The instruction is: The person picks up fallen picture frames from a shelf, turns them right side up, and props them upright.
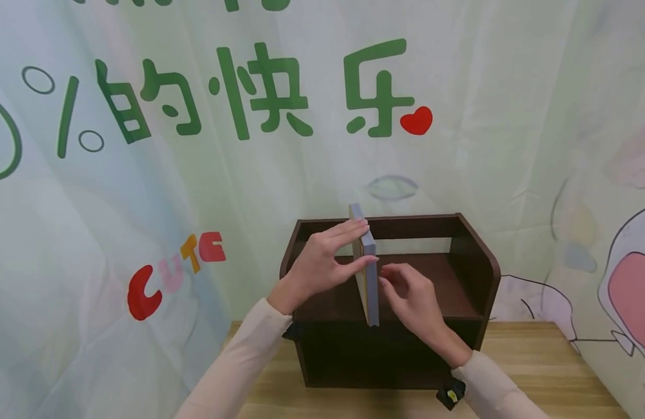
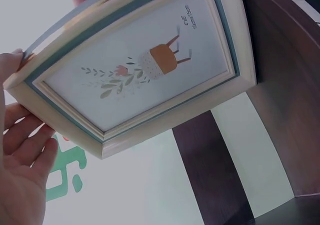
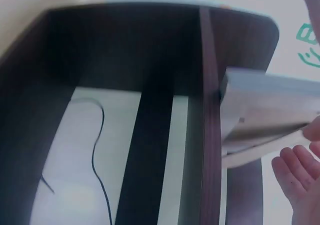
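On the light wood-grain table [image 1: 537,361], the dark brown two-tier wooden shelf [image 1: 476,273] is placed before the pale green printed fabric curtain [image 1: 484,116]. Near the middle of its upper tier, the blue-and-cream rectangular picture frame [image 1: 372,291] is held, its picture side turned left. It is flanked by the bare left hand [image 1: 319,265] and, just right, the bare right hand [image 1: 416,297].

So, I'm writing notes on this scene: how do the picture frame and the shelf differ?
The picture frame is cream with a blue-green band, while the shelf is dark brown. The shelf is much larger than the picture frame. The left hand grips the picture frame, whereas the shelf stands on the wood-grain surface. Both show in all three views.
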Demonstrator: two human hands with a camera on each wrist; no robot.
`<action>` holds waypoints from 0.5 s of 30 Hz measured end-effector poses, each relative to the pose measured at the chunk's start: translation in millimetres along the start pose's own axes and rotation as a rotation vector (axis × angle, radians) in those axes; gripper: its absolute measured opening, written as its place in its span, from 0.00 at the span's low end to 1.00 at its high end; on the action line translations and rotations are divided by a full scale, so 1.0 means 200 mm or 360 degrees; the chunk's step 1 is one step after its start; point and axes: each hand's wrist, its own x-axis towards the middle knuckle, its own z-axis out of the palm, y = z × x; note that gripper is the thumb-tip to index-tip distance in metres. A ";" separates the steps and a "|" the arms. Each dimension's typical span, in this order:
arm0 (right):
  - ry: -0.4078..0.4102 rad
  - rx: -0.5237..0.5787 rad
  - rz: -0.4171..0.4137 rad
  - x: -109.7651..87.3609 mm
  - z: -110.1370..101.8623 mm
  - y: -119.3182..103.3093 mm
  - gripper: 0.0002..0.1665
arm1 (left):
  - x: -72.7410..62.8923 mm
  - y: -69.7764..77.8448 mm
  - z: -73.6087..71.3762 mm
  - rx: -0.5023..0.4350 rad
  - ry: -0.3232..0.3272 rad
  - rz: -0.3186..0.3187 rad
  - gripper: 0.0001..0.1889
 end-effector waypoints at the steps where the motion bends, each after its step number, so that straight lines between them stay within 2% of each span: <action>1: -0.0011 -0.0036 -0.0024 0.02 0.00 0.01 0.15 | 0.00 0.00 0.00 -0.0006 0.0000 -0.0010 0.30; 8: -0.0196 -0.0211 0.0054 0.09 0.04 0.05 0.13 | -0.01 0.01 0.01 -0.0019 0.0003 -0.0044 0.30; 15: -0.0163 -0.0327 0.0060 0.13 0.08 0.07 0.12 | -0.01 0.01 0.01 -0.0039 0.0020 -0.0048 0.30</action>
